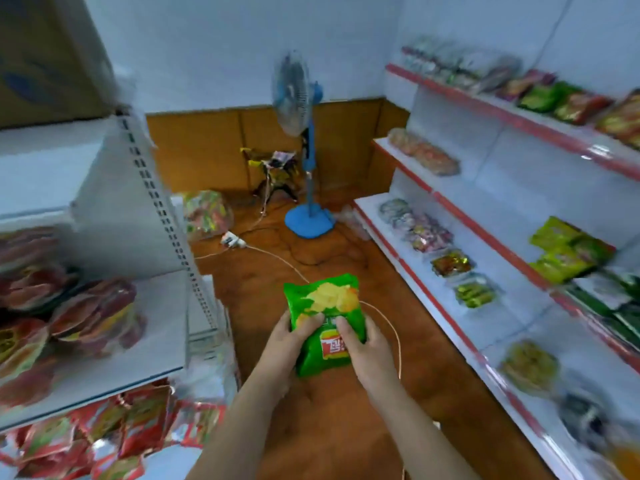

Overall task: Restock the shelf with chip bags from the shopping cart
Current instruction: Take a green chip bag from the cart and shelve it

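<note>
We hold the bag [323, 323] with both hands out in front of us, above the floor [329, 427] of the aisle. Our left hand [287, 344] grips the bag's left edge, thumb lying across the printed face; our right hand [363, 348] grips its right edge the same way, fingers curled round behind. Each thumb presses a small dent into the film near the middle.

The bag is a green foil pillow, puffed with air, with a picture of yellow chips on the far half and a red label on the near half. We judge it very light and soft: it will crumple under a hard squeeze and the chips inside will break, and the glossy film looks slick. Holding it by the side edges or the crimped end seams seems safest, with loose pressure on the belly.

Right of the bag runs a white shelf [519, 188] in tiers, each lip trimmed in red, carrying flat packets in green, red and clear wrap, all blurred. Left of the bag stands another white rack [114, 209] with a perforated metal upright and red packets heaped on it. Beyond the bag, on the brown floor, stands a blue fan [304, 147], with a thin cord [277, 259] trailing from a white power strip towards the bag. No cart is in view.
</note>
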A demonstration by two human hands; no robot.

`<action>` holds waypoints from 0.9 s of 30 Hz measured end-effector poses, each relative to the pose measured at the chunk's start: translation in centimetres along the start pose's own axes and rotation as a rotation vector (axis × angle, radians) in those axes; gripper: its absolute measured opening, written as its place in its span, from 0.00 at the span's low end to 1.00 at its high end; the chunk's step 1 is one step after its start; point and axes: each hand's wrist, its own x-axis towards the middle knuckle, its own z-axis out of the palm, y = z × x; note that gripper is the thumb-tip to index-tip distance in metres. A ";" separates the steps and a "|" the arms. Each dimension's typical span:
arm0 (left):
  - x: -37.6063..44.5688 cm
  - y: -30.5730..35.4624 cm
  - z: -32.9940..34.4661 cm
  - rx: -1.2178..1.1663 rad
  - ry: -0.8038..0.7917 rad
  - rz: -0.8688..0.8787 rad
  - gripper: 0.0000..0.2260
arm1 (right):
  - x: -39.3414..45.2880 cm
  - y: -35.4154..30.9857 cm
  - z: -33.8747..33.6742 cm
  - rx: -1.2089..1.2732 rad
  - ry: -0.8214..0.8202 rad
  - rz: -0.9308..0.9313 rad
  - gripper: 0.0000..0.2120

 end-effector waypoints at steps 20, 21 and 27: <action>27.9 6.0 25.6 0.289 -0.521 -0.151 0.13 | 21.9 0.9 -18.2 0.155 0.672 0.073 0.17; 29.4 6.8 27.0 0.314 -0.563 -0.152 0.14 | 23.2 0.4 -18.9 0.165 0.713 0.075 0.18; 36.1 7.8 35.1 0.382 -0.763 -0.180 0.15 | 28.9 1.0 -24.2 0.167 0.939 0.123 0.19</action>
